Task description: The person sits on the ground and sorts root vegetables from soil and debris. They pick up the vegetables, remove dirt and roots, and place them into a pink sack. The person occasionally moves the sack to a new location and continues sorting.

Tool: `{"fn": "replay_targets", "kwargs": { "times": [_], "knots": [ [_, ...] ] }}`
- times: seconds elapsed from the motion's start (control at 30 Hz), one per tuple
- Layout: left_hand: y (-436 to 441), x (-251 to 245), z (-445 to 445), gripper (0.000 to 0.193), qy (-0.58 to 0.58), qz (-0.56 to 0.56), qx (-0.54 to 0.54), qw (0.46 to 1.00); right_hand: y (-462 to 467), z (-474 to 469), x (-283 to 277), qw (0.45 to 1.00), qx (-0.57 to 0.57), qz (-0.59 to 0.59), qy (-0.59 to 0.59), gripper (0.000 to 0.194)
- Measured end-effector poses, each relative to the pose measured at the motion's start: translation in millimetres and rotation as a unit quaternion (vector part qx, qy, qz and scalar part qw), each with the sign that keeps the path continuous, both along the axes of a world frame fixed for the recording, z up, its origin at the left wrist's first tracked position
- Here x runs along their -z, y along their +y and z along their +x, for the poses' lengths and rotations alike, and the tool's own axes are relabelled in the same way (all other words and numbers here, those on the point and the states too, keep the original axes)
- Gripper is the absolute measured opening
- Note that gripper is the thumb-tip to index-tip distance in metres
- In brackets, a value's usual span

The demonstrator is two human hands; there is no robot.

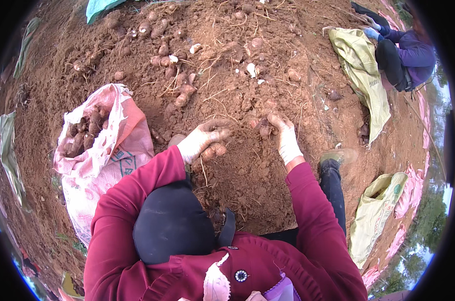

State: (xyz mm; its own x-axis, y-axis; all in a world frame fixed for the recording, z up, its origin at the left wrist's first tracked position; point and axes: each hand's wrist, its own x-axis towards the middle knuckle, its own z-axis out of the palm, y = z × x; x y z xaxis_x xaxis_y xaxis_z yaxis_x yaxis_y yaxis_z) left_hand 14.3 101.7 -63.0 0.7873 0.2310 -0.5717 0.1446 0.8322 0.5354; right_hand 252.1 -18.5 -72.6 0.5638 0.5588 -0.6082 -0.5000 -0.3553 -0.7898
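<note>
Both of my hands wear soil-stained white gloves. My left hand (205,140) curls over a pair of reddish-brown tubers (214,151), which sit against its palm with a thin root hanging down. In my right hand (286,137) is a soil-covered tuber (265,129), gripped between the thumb and fingers; the far side of the grip is hidden. Loose brown soil (246,173) lies beneath both hands. Ahead of them more tubers (184,94) are scattered among roots, some showing white broken flesh.
A pink woven sack (107,188), its mouth showing many tubers (86,129), stands at my left. To the right are a yellowish woven sack (377,218) and another sack (357,67) beside a crouching person (411,56) in blue gloves. My boot (338,155) rests on the soil.
</note>
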Motion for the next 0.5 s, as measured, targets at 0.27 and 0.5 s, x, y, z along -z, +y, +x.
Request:
{"fn": "replay_targets", "kwargs": {
  "times": [0.27, 0.5],
  "knots": [
    [-0.4, -25.3, 2.5, 0.062, -0.059, 0.070, -0.014, 0.996, -10.4, -56.1, -59.7, 0.965, -0.189, 0.181, -0.013, 0.076],
    [-0.1, -25.9, -0.4, 0.055, 0.086, 0.550, 0.105, 0.824, 18.8, -43.5, -34.2, 0.841, -0.437, -0.086, -0.306, 0.054]
  ]
}}
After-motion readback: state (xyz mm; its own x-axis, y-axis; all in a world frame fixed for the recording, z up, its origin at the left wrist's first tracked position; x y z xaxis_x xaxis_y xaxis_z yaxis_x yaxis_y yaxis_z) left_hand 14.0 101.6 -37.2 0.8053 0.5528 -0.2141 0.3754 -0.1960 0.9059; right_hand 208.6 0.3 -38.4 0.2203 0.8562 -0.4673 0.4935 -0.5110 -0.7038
